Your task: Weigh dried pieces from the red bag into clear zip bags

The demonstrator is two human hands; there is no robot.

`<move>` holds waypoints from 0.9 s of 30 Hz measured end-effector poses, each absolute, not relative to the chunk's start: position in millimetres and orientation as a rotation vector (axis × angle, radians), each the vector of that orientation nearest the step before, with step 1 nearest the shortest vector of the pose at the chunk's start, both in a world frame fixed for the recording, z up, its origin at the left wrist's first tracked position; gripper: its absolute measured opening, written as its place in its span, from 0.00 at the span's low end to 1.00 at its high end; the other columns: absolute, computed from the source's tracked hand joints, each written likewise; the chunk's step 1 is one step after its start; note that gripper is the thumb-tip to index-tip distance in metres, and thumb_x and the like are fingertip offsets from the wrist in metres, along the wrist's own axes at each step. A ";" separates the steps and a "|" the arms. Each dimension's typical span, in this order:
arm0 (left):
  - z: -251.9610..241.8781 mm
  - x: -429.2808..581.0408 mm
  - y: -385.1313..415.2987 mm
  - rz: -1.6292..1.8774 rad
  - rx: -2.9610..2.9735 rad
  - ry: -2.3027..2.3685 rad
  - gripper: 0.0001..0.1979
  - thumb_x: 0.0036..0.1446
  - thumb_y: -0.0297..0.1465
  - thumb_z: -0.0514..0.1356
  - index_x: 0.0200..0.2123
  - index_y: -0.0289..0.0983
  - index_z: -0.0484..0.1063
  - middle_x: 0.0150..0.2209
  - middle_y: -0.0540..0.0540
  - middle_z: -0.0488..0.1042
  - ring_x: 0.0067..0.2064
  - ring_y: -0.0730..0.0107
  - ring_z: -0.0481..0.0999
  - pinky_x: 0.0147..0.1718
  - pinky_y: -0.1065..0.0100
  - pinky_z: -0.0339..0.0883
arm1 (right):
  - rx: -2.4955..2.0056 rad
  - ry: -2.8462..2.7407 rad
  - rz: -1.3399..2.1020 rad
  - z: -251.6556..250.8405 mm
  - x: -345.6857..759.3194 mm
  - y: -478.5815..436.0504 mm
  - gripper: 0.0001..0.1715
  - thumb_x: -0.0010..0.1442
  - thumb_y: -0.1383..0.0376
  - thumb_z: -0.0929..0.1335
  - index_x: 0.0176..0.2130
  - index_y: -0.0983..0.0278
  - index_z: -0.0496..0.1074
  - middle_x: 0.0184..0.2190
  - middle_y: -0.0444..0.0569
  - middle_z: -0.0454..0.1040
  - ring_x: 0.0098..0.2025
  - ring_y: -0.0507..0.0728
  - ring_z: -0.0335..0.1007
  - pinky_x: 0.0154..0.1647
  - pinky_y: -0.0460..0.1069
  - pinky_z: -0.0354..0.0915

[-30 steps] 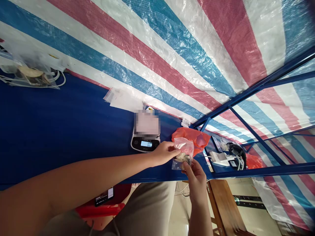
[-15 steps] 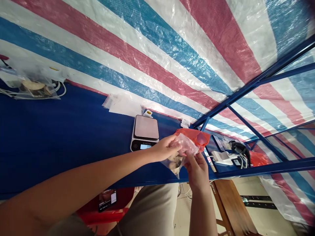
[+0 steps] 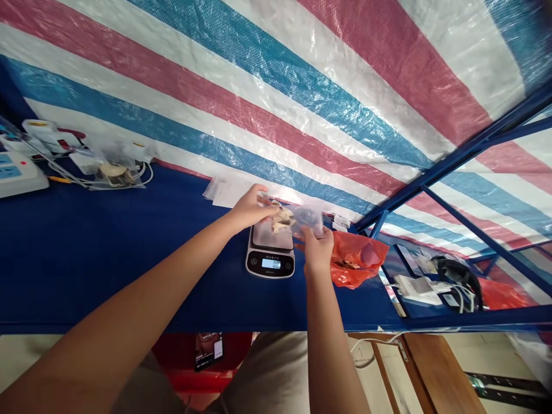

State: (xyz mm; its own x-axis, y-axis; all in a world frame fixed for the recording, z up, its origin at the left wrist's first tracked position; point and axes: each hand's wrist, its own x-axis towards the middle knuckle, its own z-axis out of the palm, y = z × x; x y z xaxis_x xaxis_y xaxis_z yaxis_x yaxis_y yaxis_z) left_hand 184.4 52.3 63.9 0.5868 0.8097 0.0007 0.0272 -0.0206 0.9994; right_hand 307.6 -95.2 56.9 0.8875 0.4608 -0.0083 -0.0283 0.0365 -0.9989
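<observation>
Over the digital kitchen scale (image 3: 270, 265), a clear plastic bag (image 3: 307, 217) with pale tan dried pieces (image 3: 282, 220) inside is stretched between my hands. My left hand (image 3: 250, 209) is closed on the filled end, its fingers partly blurred. My right hand (image 3: 319, 248) pinches the loose end. The bag hangs above the weighing plate; I cannot tell whether it touches. The display reads about 0.0. Beside my right hand, an open red plastic bag (image 3: 360, 259) lies on the blue tabletop (image 3: 207, 282) with some brownish pieces in it.
Flat clear bags and white paper (image 3: 224, 192) lie behind the scale. Another clear bag of pieces (image 3: 115, 174), cables and a power strip (image 3: 21, 172) are at left. A blue metal frame (image 3: 463, 241) and white devices (image 3: 418, 287) stand right. A phone (image 3: 209, 349) rests on a red stool below.
Both hands have moved the clear bag left from the red bag to above the scale. The red bag has been left on the table. The view has shifted left.
</observation>
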 end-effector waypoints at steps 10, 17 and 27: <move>7.7 165.1 103.0 1.312 1.575 1.032 0.07 0.56 0.35 0.60 0.32 0.38 0.71 0.31 0.50 0.73 0.35 0.68 0.72 0.36 0.67 0.64 | -1.662 -0.412 0.480 16.6 334.6 -150.0 0.36 0.48 0.42 0.75 0.46 0.64 0.70 0.35 0.46 0.77 0.24 0.51 0.70 0.14 0.42 0.57; 4.7 164.8 97.9 1.356 1.589 1.011 0.11 0.55 0.40 0.62 0.35 0.39 0.69 0.33 0.49 0.73 0.37 0.68 0.72 0.36 0.68 0.63 | -1.469 -0.353 0.307 -5.9 320.6 -155.2 0.33 0.52 0.42 0.74 0.24 0.58 0.53 0.17 0.32 0.52 0.17 0.45 0.46 0.14 0.43 0.48; 7.3 160.1 93.9 1.444 1.539 1.027 0.29 0.51 0.40 0.65 0.20 0.41 0.43 0.21 0.56 0.44 0.25 0.76 0.47 0.25 0.68 0.48 | -1.551 -0.364 0.160 -18.7 323.9 -161.0 0.38 0.50 0.50 0.76 0.20 0.54 0.44 0.13 0.33 0.46 0.17 0.49 0.43 0.16 0.48 0.47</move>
